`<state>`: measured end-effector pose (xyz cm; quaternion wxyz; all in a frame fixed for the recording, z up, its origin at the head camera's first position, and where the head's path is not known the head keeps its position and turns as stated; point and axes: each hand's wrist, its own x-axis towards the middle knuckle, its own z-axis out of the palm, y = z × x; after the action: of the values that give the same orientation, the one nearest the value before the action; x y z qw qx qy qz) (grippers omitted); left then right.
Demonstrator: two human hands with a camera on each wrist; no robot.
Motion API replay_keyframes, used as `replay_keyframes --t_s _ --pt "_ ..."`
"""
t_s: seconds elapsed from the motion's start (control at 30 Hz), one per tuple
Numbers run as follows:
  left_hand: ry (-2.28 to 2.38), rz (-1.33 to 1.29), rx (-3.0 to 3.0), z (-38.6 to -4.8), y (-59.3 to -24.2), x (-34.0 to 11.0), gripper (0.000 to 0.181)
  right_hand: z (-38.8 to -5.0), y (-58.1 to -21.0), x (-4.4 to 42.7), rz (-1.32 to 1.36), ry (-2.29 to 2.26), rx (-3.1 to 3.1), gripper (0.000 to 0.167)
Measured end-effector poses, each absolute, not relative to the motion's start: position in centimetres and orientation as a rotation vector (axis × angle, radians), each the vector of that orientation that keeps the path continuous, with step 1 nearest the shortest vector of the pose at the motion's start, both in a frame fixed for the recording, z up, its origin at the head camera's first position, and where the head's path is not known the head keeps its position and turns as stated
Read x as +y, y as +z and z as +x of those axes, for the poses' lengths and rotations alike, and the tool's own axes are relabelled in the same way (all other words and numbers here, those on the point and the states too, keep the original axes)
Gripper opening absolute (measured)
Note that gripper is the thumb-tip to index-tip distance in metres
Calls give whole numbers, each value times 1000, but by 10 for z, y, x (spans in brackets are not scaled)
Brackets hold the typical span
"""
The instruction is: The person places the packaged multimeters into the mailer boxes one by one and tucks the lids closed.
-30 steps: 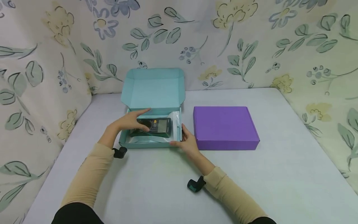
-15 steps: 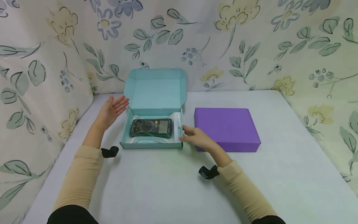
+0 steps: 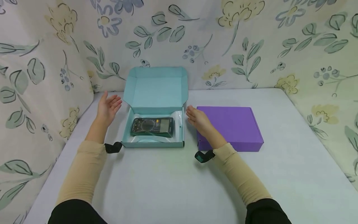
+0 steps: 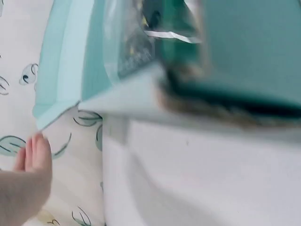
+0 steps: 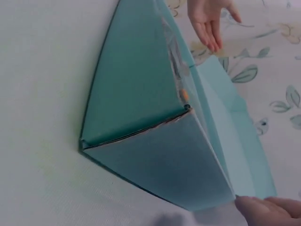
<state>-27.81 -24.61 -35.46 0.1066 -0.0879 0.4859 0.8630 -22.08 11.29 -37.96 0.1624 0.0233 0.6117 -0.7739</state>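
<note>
An open teal box [image 3: 155,145] stands on the table with its lid [image 3: 157,88] raised. Inside it lies a dark multimeter [image 3: 152,126] on clear plastic wrapping [image 3: 177,124]. To the left of the lid, my left hand [image 3: 107,107] is held up with straight fingers and holds nothing. My right hand [image 3: 202,120] is beside the box's right side, fingers extended toward the lid's lower corner. In the right wrist view the right fingers [image 5: 268,209] are close to the box's edge; whether they touch it I cannot tell.
A closed purple box [image 3: 229,127] sits to the right, partly behind my right forearm. The white table [image 3: 156,186] extends in front of both boxes. Floral cloth [image 3: 195,40] hangs behind and at the sides.
My left hand has come out from over the multimeter to the left of the box. My right hand has left the front right corner and moved up and back along the right side.
</note>
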Motion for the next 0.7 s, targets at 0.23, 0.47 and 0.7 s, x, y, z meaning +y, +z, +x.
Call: replay_keyframes --t_s 0.23,0.47,0.7 --pt "2343 -276 1348 -285 -352 -246 80 -238 -384 107 115 -2339 1583 63" --pt "2310 -237 1342 -291 -352 -237 81 -260 -385 107 216 -2389 1495 62" --pt "2326 -213 1380 -291 -350 -237 84 -276 -377 107 189 -2417 1514 66"
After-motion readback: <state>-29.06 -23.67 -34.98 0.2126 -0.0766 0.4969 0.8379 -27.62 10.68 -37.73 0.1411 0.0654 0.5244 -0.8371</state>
